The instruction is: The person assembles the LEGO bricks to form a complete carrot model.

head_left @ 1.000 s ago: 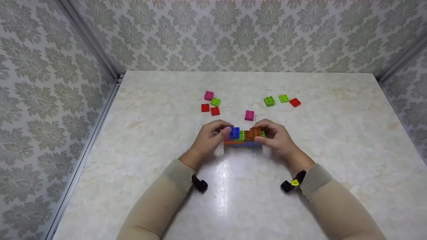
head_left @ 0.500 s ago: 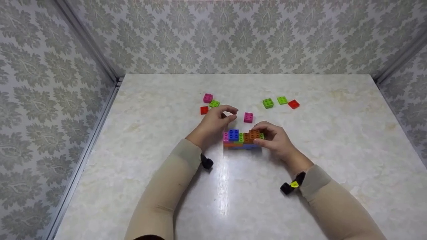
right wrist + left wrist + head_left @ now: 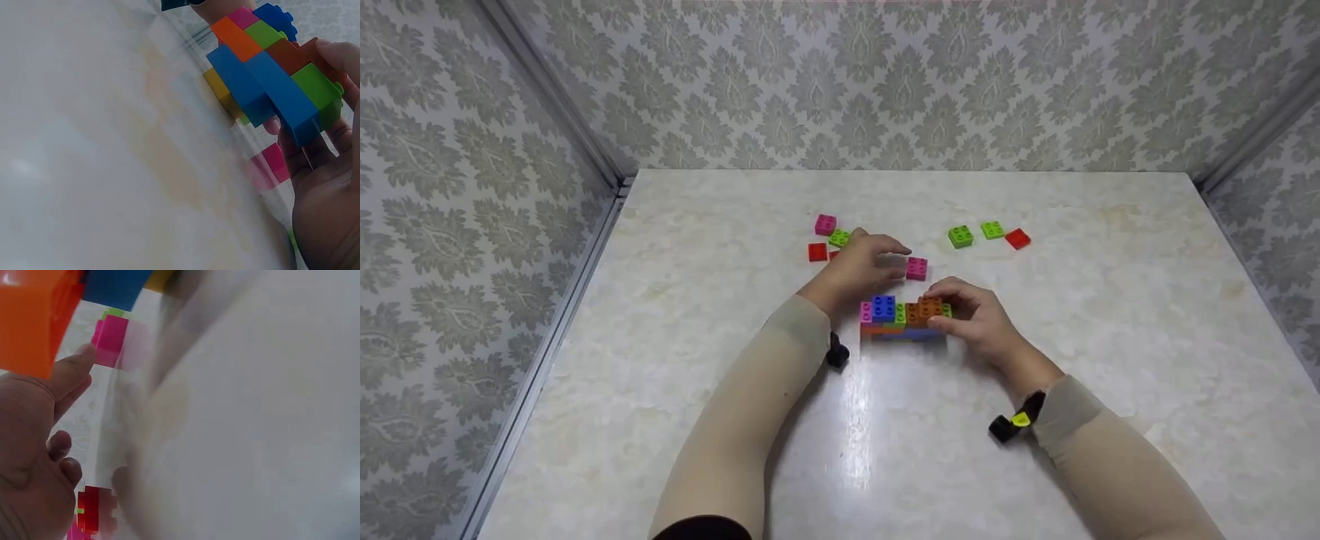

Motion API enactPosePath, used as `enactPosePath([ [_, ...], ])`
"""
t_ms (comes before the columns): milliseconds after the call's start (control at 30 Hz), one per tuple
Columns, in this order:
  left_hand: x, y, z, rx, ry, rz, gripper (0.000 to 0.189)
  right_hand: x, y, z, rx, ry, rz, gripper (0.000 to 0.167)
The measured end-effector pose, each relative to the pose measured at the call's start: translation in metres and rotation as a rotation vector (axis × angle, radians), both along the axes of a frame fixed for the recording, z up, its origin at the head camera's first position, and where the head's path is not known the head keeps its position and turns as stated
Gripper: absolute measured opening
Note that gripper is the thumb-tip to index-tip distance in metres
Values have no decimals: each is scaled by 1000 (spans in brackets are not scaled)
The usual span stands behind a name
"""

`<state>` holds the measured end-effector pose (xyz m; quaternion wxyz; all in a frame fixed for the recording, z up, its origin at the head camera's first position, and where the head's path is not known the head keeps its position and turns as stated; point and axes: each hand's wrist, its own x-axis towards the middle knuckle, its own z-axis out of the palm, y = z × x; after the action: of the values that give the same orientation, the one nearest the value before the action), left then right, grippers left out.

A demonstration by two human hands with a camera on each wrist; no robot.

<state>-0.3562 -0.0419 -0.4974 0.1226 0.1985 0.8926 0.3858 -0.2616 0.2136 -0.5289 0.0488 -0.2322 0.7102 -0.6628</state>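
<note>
A multi-layer structure of toy building bricks [image 3: 883, 308] stands in the middle of the table, with a blue brick and a brown brick [image 3: 930, 306] on top. My right hand [image 3: 981, 319] grips its right end, the thumb on the brown brick and the fingers round the back. Green, orange, blue and yellow bricks show lower down in the right wrist view. Beyond the structure, my left hand [image 3: 866, 262] reaches toward a loose magenta brick [image 3: 916, 268]. Its thumb and fingers are spread at the brick's left side, a fingertip right at the brick [image 3: 111, 340] in the left wrist view.
Back left lie a magenta brick [image 3: 825, 224], a light green brick [image 3: 840, 238] and a red brick [image 3: 817, 252], with another red one partly hidden by my left hand. Two green bricks [image 3: 961, 236] and a red brick [image 3: 1018, 238] lie back right. Patterned panels [image 3: 900, 82] border the table.
My left hand has let go of the structure's left end and moved forward, then right, to the loose magenta brick. My right hand keeps its grip on the structure.
</note>
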Motion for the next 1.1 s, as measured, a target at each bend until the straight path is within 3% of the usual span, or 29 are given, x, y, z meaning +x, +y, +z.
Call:
enactPosePath([
  [333,4,9,-2,-57,54,29,34,1,-3,0,22,6,-1,33],
  [667,9,1,10,101,39,86,31,0,-1,-1,38,-1,9,32],
  [867,15,-11,14,162,108,84,34,-1,0,1,37,-8,5,33],
  [1100,30,-26,21,282,176,87,33,-1,2,0,53,-10,5,32],
])
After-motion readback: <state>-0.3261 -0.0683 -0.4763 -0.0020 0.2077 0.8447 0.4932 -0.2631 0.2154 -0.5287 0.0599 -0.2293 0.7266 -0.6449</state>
